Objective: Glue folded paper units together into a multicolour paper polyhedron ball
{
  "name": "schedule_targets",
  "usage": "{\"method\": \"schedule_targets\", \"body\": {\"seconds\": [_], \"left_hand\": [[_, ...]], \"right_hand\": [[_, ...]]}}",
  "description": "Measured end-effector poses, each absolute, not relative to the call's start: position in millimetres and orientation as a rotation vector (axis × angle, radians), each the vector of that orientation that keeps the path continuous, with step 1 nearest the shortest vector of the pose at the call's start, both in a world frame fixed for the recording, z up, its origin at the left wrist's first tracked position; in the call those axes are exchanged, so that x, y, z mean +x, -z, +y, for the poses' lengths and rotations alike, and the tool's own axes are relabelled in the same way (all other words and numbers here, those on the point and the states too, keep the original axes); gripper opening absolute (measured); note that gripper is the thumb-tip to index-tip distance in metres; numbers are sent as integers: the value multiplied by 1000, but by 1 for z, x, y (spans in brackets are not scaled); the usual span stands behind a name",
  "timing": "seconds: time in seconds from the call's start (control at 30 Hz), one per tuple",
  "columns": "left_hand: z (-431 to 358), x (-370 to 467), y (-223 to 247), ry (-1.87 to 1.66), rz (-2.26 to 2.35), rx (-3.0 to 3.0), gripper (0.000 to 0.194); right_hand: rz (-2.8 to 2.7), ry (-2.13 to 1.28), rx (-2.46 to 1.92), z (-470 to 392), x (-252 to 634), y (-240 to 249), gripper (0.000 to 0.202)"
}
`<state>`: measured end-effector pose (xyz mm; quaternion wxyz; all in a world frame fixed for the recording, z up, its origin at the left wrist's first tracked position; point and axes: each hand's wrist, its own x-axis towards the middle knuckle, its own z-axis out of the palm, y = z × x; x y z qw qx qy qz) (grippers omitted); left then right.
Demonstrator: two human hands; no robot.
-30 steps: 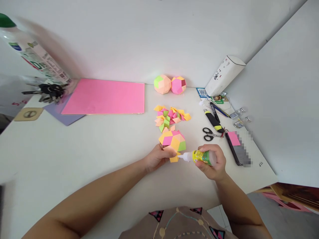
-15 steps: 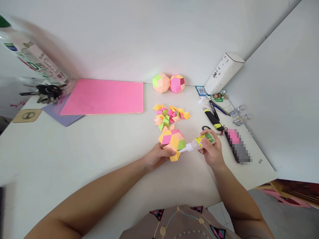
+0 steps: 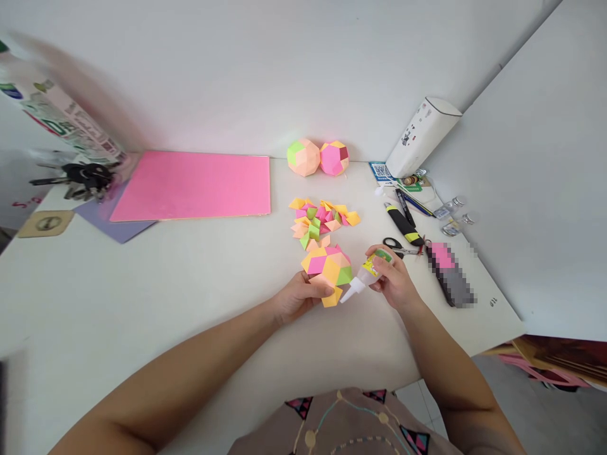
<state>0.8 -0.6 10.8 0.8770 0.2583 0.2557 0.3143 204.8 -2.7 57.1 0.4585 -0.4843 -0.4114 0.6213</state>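
My left hand [image 3: 300, 298] is closed on a partly built paper ball [image 3: 328, 268] made of pink, yellow, peach and green facets. A yellow flap sticks out at its lower edge, by my thumb. In my right hand [image 3: 393, 278] is a small glue bottle [image 3: 374, 265] with a yellow-green label, tilted down to the left. Its white nozzle points at the ball's lower right side, close to the yellow flap; whether it touches I cannot tell. Just beyond the ball lie several small folded paper pieces [image 3: 315, 224] in the same colours.
Two finished-looking paper balls [image 3: 303, 158] stand against the wall. Pink paper [image 3: 199, 186] lies at the back left, near keys [image 3: 88, 177] and a large bottle [image 3: 61, 110]. Scissors [image 3: 393, 245], a utility knife [image 3: 403, 224], pens and a white box [image 3: 422, 139] are on the right.
The glue bottle has swung to a steeper tilt, its nozzle tip lower, beside the flap. My right hand has shifted slightly left, showing more of the scissors. The left hand holds nearly still.
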Motion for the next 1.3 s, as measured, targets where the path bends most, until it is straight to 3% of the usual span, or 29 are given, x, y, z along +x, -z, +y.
{"method": "schedule_targets", "body": {"seconds": [0.47, 1.17, 1.3], "left_hand": [[-1, 1, -12, -644, 566, 528, 29], [-2, 0, -12, -648, 543, 519, 39], [-2, 0, -12, -684, 506, 491, 29]], "right_hand": [[-995, -1504, -1182, -2, 202, -52, 26], [-1009, -1594, -1110, 2, 212, -51, 21], [-1107, -1712, -1033, 6, 222, -54, 23]]}}
